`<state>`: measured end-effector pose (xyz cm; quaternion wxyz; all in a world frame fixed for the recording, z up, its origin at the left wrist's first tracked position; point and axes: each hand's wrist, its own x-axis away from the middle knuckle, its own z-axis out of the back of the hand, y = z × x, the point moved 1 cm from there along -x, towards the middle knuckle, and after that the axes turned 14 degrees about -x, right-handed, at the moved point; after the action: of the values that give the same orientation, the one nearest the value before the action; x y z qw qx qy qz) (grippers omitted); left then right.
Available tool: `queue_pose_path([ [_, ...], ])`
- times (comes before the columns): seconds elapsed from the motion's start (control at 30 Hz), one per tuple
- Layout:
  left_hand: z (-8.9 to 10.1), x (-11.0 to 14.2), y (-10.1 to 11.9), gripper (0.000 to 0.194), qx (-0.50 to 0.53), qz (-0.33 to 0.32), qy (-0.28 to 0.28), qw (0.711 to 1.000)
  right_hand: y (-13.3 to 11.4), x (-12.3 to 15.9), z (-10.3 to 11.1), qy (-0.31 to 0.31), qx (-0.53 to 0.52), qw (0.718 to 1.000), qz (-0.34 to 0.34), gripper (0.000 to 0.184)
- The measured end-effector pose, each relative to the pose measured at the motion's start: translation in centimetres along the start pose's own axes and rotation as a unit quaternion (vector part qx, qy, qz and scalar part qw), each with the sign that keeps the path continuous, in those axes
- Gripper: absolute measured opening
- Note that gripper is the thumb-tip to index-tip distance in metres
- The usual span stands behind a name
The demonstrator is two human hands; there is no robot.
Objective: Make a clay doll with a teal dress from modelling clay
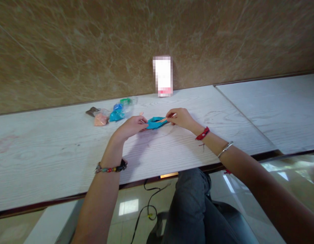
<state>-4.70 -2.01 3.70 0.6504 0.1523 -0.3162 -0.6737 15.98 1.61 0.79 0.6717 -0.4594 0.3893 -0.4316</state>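
Observation:
A bright blue ring-like piece (pixel 157 123) with an open middle lies low over the white table, between my two hands; its material is hard to tell. My left hand (pixel 133 128) is closed at its left end, thumb and fingers around the edge. With a pinch, my right hand (pixel 182 119) holds a thin pale orange strip (pixel 163 120), which runs along the ring's upper right part. Another small orange bit (pixel 141 114) shows just above my left fingers. Whether the right fingertips also grip the ring is hidden.
Small clear bags with a pinkish-orange lump (pixel 101 119), blue lumps (pixel 117 115), a green lump (pixel 125 101) and something dark (pixel 92 111) lie left of my hands. A phone-like object (pixel 163 76), blurred out, leans on the marbled wall (pixel 70 47). The table's front edge (pixel 152 179) is near my legs.

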Motion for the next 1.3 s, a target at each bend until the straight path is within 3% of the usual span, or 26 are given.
queue_pose_path([
  [0.3, -0.1, 0.1, 0.1, 0.003, 0.008, 0.007, -0.016, 1.000, 0.1, 0.0, 0.2, 0.006, -0.002, 1.000, 0.003, 0.005],
  [0.5, 0.0, 0.0, -0.1, 0.005, 0.004, 0.012, -0.016, 1.000, -0.2, 0.2, 0.3, 0.004, -0.108, 0.991, -0.074, 0.007],
  [0.73, 0.0, 0.0, -0.2, 0.003, -0.022, 0.027, -0.018, 0.999, 0.1, 0.2, 0.6, 0.007, -0.111, 0.989, -0.095, 0.008],
  [0.83, 0.0, -0.4, -0.8, 0.008, -0.065, -0.002, 0.006, 0.998, 0.1, 0.3, 0.5, 0.003, -0.118, 0.989, -0.087, 0.008],
  [0.97, -0.1, -0.6, -0.5, 0.018, -0.157, -0.038, 0.115, 0.980, -0.2, 0.3, 0.5, -0.016, -0.172, 0.983, -0.061, 0.010],
  [1.07, -0.7, -0.6, 0.5, 0.023, -0.168, -0.113, 0.172, 0.964, -0.6, 0.4, 0.5, -0.033, -0.206, 0.977, -0.037, 0.014],
  [1.17, -1.9, -0.7, 1.4, 0.023, -0.120, -0.206, 0.142, 0.961, -0.9, 0.4, 0.5, -0.036, -0.215, 0.976, -0.014, 0.017],
  [1.3, -3.0, -0.9, 1.8, 0.014, -0.084, -0.224, 0.135, 0.961, -0.7, 0.4, 0.4, -0.023, -0.222, 0.974, 0.019, 0.020],
])
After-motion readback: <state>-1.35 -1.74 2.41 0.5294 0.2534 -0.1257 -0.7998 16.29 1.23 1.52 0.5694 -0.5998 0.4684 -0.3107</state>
